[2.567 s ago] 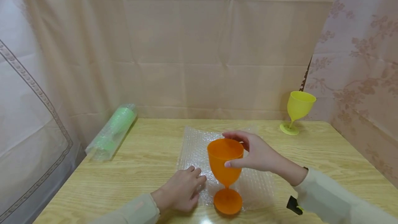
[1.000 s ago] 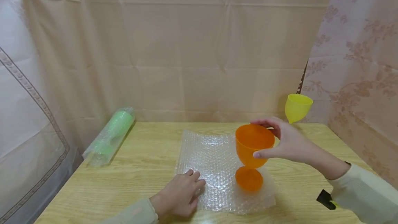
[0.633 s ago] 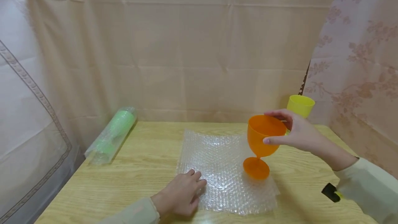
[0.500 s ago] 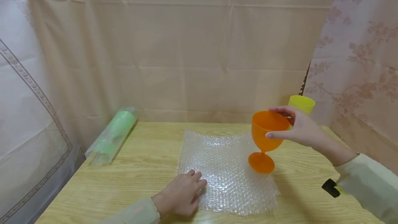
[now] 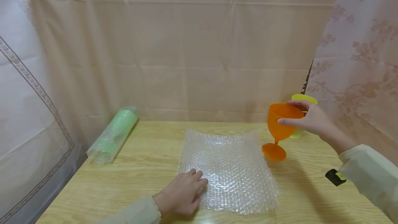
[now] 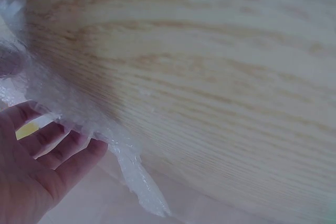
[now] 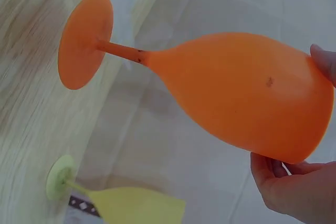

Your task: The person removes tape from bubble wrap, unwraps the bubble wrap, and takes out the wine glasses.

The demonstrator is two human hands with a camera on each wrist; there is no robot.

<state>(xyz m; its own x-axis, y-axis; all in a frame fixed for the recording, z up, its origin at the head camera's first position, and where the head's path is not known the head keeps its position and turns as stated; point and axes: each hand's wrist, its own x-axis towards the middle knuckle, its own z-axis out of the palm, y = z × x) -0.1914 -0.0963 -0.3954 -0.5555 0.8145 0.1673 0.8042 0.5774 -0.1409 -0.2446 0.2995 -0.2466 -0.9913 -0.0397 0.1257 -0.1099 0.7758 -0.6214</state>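
My right hand (image 5: 314, 122) holds an orange goblet (image 7: 236, 87) by the upper bowl, thumb on the near side and fingers behind. The goblet is upright with a slight tilt, its foot just past the right edge of a sheet of bubble wrap (image 5: 230, 168). That sheet lies spread on the table (image 5: 140, 182). At its near left edge rests my left hand (image 5: 183, 193), fingers loosely bent, fingertips touching the wrap in the left wrist view. A yellow goblet (image 7: 136, 205) stands behind the orange one, partly hidden by it and my right hand in the head view.
At the table's left edge lies a green goblet rolled in bubble wrap (image 5: 115, 134). A beige curtain (image 5: 202, 61) hangs behind the table, with a floral cloth (image 5: 367, 78) on the right and a pale cloth (image 5: 31, 130) on the left.
My right hand has carried the orange goblet from over the bubble wrap to the back right, in front of the yellow goblet. My left hand has stayed at the wrap's edge.
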